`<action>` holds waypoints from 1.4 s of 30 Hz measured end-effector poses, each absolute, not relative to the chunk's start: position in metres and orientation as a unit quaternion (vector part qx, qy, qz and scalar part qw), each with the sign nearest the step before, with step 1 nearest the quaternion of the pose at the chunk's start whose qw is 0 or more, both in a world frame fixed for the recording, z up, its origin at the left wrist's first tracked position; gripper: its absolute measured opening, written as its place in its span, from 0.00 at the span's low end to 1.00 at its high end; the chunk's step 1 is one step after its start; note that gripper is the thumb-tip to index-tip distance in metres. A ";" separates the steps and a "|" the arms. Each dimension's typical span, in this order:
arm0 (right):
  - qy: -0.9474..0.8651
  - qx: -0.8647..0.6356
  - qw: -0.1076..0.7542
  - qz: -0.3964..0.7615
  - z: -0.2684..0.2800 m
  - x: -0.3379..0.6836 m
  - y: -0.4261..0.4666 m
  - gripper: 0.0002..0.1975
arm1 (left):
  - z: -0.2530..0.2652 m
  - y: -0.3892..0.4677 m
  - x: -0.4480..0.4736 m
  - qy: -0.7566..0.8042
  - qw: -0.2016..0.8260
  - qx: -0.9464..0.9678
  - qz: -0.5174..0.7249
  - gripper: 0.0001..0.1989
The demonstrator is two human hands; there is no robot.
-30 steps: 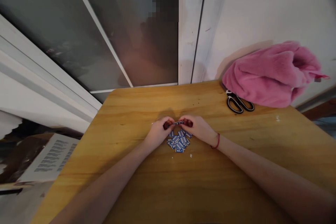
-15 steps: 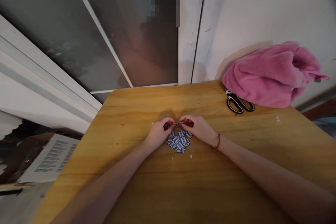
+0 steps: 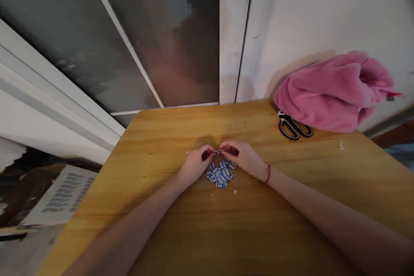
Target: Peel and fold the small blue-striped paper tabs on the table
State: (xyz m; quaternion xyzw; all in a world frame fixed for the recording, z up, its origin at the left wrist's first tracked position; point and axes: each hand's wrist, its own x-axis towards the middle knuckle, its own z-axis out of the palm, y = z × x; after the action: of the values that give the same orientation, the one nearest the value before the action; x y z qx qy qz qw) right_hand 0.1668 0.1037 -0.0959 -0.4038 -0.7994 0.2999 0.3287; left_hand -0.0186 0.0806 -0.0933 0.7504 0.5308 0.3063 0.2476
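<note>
My left hand (image 3: 196,161) and my right hand (image 3: 242,157) meet near the middle of the table, thumbs and fingertips pinched. Between them they hold a small thin flat piece (image 3: 219,151), seen nearly edge-on, one end in each hand. Its exact kind does not show. Just below my hands lies a heap of small blue-and-white rectangular pieces (image 3: 220,175), loosely overlapping. The upper edge of the heap is partly covered by my fingers. A red band circles my right wrist.
Black-and-white-handled scissors (image 3: 294,128) lie at the back right, partly under a pink plush cloth (image 3: 330,90). Tiny white scraps (image 3: 235,192) dot the wooden table (image 3: 181,233). Behind it stands a glass-panelled door (image 3: 181,69). A printed cardboard box (image 3: 61,196) is low at the left.
The flat piece has tilted slightly between my fingertips, and my fingers have shifted a little. The heap, scissors and cloth stay where they were.
</note>
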 end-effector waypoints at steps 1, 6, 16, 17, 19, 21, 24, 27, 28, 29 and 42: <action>-0.800 -0.401 0.334 0.297 -0.095 0.167 0.103 0.06 | -0.094 0.081 -0.019 0.531 0.245 0.751 0.305 0.03; -0.802 -0.402 0.336 0.288 -0.095 0.168 0.103 0.05 | -0.096 0.081 -0.020 0.528 0.246 0.754 0.302 0.03; -0.812 -0.402 0.339 0.253 -0.092 0.168 0.102 0.04 | -0.094 0.081 -0.019 0.528 0.244 0.755 0.302 0.04; -0.813 -0.402 0.342 0.245 -0.092 0.168 0.101 0.04 | -0.094 0.081 -0.020 0.529 0.246 0.755 0.299 0.04; -0.817 -0.397 0.343 0.238 -0.092 0.168 0.101 0.03 | -0.094 0.081 -0.020 0.530 0.248 0.755 0.295 0.04; -0.822 -0.394 0.335 0.238 -0.093 0.168 0.101 0.03 | -0.094 0.081 -0.020 0.528 0.252 0.756 0.293 0.04; -0.825 -0.399 0.320 0.240 -0.094 0.168 0.100 0.03 | -0.093 0.080 -0.020 0.531 0.258 0.751 0.295 0.04; -0.821 -0.397 0.325 0.251 -0.093 0.167 0.100 0.04 | -0.093 0.080 -0.019 0.538 0.282 0.736 0.300 0.03; -0.815 -0.398 0.333 0.257 -0.092 0.167 0.100 0.04 | -0.094 0.080 -0.019 0.540 0.294 0.727 0.306 0.03; -0.806 -0.405 0.343 0.260 -0.091 0.167 0.101 0.04 | -0.094 0.080 -0.018 0.543 0.306 0.717 0.312 0.03; -0.660 -0.590 0.419 0.200 -0.103 0.205 0.144 0.03 | -0.096 0.077 -0.019 0.548 0.340 0.689 0.331 0.06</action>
State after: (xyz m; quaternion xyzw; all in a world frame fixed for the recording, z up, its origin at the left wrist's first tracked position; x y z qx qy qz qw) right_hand 0.2049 0.1444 -0.1031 -0.5901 -0.6605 0.2005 0.4188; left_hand -0.0188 0.0773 -0.0956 0.6890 0.5481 0.3307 0.3399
